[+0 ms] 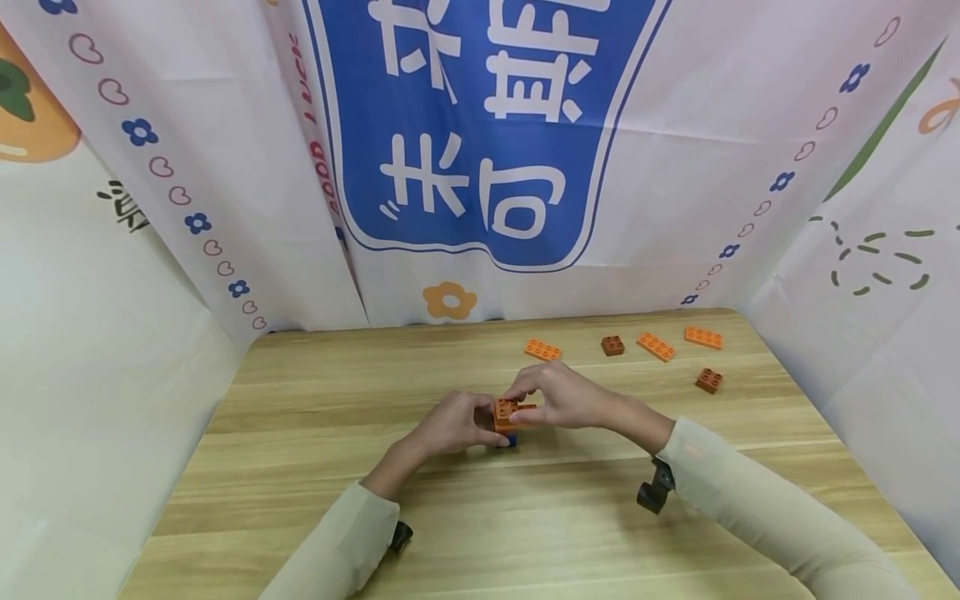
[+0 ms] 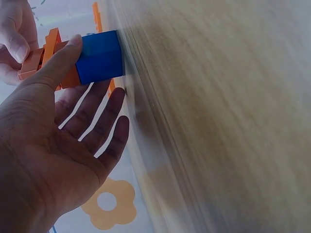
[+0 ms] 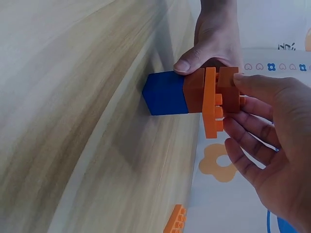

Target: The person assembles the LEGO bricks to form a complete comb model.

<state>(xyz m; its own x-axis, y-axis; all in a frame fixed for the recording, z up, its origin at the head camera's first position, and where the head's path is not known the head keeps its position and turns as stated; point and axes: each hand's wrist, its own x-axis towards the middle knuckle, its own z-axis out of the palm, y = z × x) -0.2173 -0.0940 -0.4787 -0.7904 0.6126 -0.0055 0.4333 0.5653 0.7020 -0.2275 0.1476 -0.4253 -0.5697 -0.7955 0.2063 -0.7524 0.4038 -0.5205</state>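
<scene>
A small stack of toy building bricks stands upright on the table, with a blue block (image 3: 165, 93) at the bottom. Above it come a brown brick (image 3: 193, 92), a thin orange plate (image 3: 209, 104) and another brown brick (image 3: 228, 92). My left hand (image 1: 450, 423) holds the stack from the left, its thumb across the joint of the blue block and lower brown brick. From the right, my right hand (image 1: 564, 397) pinches the top brown brick, which sits on one end of the orange plate. The plate's other end juts out with bare studs.
Behind the hands lie orange plates (image 1: 543, 350), (image 1: 656, 347), (image 1: 703, 337) and two brown bricks (image 1: 612, 345), (image 1: 708, 381), spread across the back right of the wooden table (image 1: 315, 400). A printed cloth (image 1: 660, 192) hangs along the back edge.
</scene>
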